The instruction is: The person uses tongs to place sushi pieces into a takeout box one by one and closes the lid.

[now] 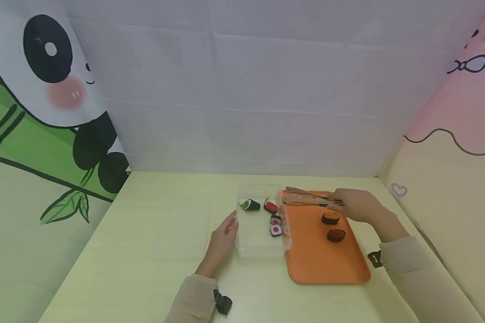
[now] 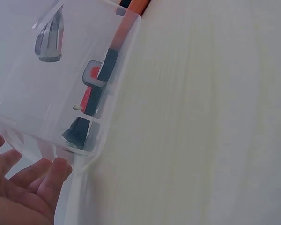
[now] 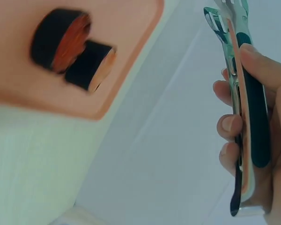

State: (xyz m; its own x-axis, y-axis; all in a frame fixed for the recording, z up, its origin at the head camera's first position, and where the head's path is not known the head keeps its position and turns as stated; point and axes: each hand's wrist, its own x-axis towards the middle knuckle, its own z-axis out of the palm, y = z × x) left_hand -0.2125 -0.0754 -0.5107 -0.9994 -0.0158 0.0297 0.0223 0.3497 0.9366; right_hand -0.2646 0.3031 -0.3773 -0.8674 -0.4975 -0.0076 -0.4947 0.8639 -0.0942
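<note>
My left hand [image 1: 221, 240] rests against the left wall of a clear plastic box [image 1: 252, 251], its fingers touching the outside. Inside the box lie toy sushi pieces: a dark hand roll [image 1: 252, 205] with a green-white end, a red-and-black piece [image 1: 271, 206], and two maki rolls [image 1: 275, 230] along the right side. With my right hand [image 1: 357, 205] I grip metal tongs [image 3: 255, 117] with dark handle panels. Their tips point left over the far end of the orange tray [image 1: 319, 264], and I see nothing between them. Two gunkan sushi [image 1: 336, 235] with orange-red tops sit on the tray below that hand.
A clear flat lid [image 1: 182, 229] lies on the pale table [image 1: 117, 273], left of the box. The box's right edge overlaps the tray's left edge. A white sheet [image 1: 242, 112] hangs behind the table, and printed panels stand at both sides.
</note>
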